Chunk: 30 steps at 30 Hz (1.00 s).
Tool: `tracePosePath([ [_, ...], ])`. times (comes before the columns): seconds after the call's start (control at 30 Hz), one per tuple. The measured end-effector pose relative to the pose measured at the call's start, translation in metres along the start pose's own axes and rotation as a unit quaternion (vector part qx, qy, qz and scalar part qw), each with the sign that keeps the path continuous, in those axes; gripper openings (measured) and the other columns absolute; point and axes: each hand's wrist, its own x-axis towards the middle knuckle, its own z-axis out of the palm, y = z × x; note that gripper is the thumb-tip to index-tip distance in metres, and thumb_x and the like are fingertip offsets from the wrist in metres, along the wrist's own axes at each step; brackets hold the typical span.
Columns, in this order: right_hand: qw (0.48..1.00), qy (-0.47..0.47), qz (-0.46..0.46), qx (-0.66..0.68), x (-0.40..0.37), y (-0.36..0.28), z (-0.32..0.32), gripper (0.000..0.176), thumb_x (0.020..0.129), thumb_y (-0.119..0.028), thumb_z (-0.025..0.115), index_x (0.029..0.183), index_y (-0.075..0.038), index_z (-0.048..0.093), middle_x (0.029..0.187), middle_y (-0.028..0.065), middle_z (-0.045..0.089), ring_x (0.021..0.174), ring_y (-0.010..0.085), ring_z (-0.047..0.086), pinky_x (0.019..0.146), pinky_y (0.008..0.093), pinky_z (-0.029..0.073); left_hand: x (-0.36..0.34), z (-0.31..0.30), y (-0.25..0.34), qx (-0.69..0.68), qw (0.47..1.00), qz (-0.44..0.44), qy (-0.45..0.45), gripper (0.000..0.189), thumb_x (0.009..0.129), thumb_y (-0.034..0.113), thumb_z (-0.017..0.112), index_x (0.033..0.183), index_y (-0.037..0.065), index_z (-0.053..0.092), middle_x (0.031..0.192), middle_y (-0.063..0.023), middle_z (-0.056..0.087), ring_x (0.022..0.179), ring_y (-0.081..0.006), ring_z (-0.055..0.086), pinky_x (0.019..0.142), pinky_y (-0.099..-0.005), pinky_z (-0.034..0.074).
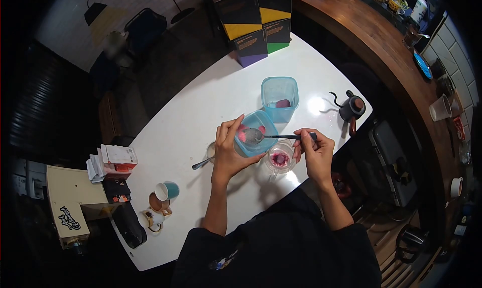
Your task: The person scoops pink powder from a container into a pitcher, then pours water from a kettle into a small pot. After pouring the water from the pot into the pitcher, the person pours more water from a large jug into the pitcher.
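Note:
My left hand (229,150) is wrapped round a light blue plastic container (261,120), which is tilted and has pink pieces inside. A dark-handled spoon (281,137) is in my right hand (312,155), its bowl over the inside of that container. Just below the spoon stands a clear glass vessel (280,158) with dark pink contents, close to my right hand. Behind the held container, a second light blue container (279,89) stands upright with a purplish piece at its bottom. Another spoon (201,163) rests by a small cup partly hidden behind my left hand.
Black boxes (249,42) stand at the white table's (201,99) far end. A black gooseneck kettle (352,108) is near the right edge. At the lower left are cups (167,190), a black case (128,225) and a holder with papers (116,158). A wooden counter (376,49) curves along the right.

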Motion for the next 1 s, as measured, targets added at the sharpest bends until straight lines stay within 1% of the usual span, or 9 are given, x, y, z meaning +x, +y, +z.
tracePosePath([
  [0.1, 1.000, -0.009, -0.008, -0.003, 0.0003, 0.0031, 0.0001, 0.022, 0.101, -0.010, 0.053, 0.101, 0.010, 0.063, 0.073, 0.0095, 0.063, 0.055, 0.0122, 0.061, 0.049, 0.0236, 0.047, -0.0001, 0.0001, 0.0002, -0.001, 1.000, 0.001, 0.002, 0.100, 0.047, 0.028, 0.093, 0.136, 0.007, 0.053, 0.116, -0.0116, 0.055, 0.109, -0.0285, 0.058, 0.091, -0.0409, 0.051],
  [0.37, 1.000, 0.011, -0.012, -0.007, -0.0013, 0.0051, 0.0026, 0.022, 0.101, -0.010, 0.053, 0.101, 0.010, 0.063, 0.074, 0.0093, 0.063, 0.055, 0.0116, 0.061, 0.049, 0.0234, 0.048, -0.0011, -0.0001, -0.0005, -0.004, 1.000, -0.001, 0.000, 0.100, 0.047, 0.028, 0.093, 0.136, 0.007, 0.053, 0.116, -0.0122, 0.054, 0.109, -0.0290, 0.057, 0.092, -0.0409, 0.051],
  [0.5, 1.000, 0.001, -0.014, -0.015, -0.0010, 0.0045, 0.0025, 0.023, 0.101, -0.010, 0.053, 0.101, 0.011, 0.063, 0.074, 0.0091, 0.063, 0.055, 0.0115, 0.060, 0.049, 0.0236, 0.048, -0.0010, 0.0005, -0.0010, 0.000, 1.000, 0.003, 0.003, 0.100, 0.047, 0.028, 0.093, 0.136, 0.007, 0.053, 0.115, -0.0122, 0.054, 0.109, -0.0289, 0.057, 0.092, -0.0406, 0.051],
  [0.57, 1.000, 0.016, -0.012, -0.006, -0.0012, 0.0049, 0.0018, 0.023, 0.101, -0.010, 0.053, 0.102, 0.011, 0.063, 0.073, 0.0091, 0.062, 0.056, 0.0116, 0.060, 0.049, 0.0236, 0.048, -0.0004, 0.0015, -0.0009, -0.003, 1.000, 0.003, 0.004, 0.100, 0.047, 0.028, 0.093, 0.136, 0.007, 0.053, 0.116, -0.0122, 0.054, 0.109, -0.0289, 0.057, 0.092, -0.0406, 0.051],
  [0.63, 1.000, 0.011, -0.014, -0.010, -0.0013, 0.0058, 0.0014, 0.023, 0.101, -0.011, 0.053, 0.102, 0.011, 0.063, 0.073, 0.0091, 0.062, 0.056, 0.0117, 0.061, 0.049, 0.0237, 0.048, -0.0008, 0.0015, -0.0009, -0.006, 1.000, 0.017, 0.016, 0.102, 0.047, 0.029, 0.094, 0.137, 0.005, 0.053, 0.113, -0.0107, 0.056, 0.103, -0.0269, 0.056, 0.087, -0.0404, 0.050],
  [1.0, 1.000, 0.014, -0.010, 0.003, -0.0008, 0.0040, -0.0025, 0.025, 0.102, -0.012, 0.052, 0.101, 0.011, 0.063, 0.073, 0.0100, 0.062, 0.055, 0.0125, 0.061, 0.049, 0.0243, 0.048, 0.0000, 0.0007, 0.0019, -0.004, 1.000, 0.004, 0.010, 0.101, 0.047, 0.027, 0.094, 0.137, 0.005, 0.053, 0.113, -0.0108, 0.055, 0.105, -0.0275, 0.055, 0.089, -0.0412, 0.050],
])
